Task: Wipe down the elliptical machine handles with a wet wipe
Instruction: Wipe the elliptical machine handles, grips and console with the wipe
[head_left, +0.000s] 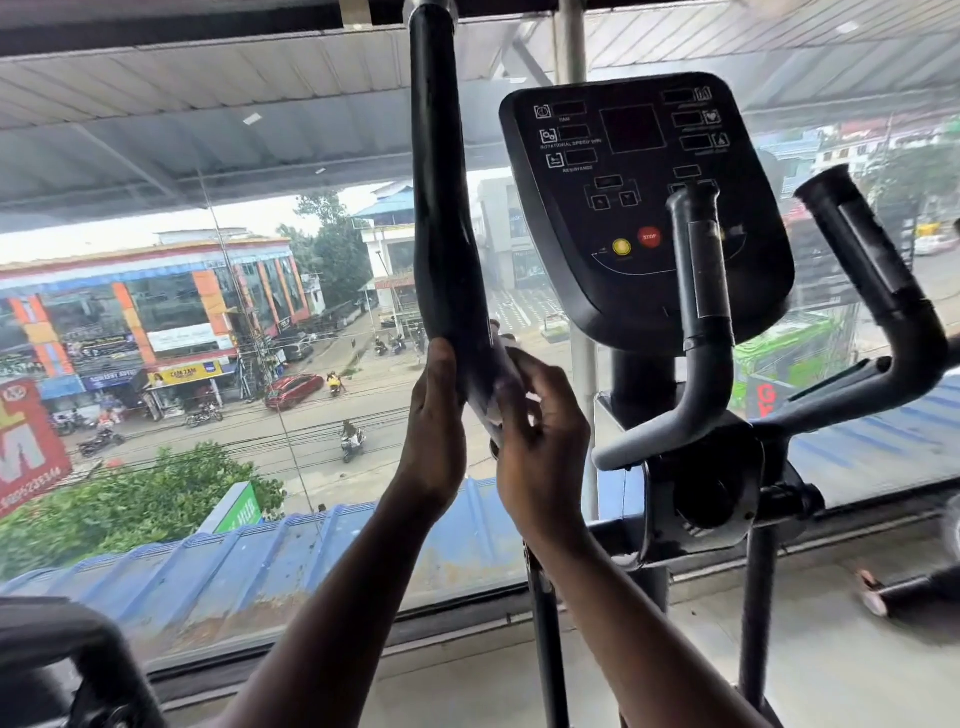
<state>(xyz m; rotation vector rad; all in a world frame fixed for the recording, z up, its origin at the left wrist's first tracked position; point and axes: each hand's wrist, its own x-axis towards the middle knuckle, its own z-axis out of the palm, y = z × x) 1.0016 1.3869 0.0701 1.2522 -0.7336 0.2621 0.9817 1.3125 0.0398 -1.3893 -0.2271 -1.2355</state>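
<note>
The tall black left handle (441, 208) of the elliptical rises from centre frame to the top edge. Both hands meet at its lower end. My left hand (434, 431) presses its fingers against the left side of the handle. My right hand (540, 441) holds a thin white wet wipe (501, 374) wrapped around the handle's right side. Further right stand a short grey inner handle (701, 291) and the black right handle (872, 270), with neither hand touching them.
The black console (644, 208) with a red stop button sits right of the hands. A large window (208, 364) directly behind the machine shows a street below. Part of another black machine (78, 665) is at the bottom left. Someone's foot (872, 592) lies on the floor at the right.
</note>
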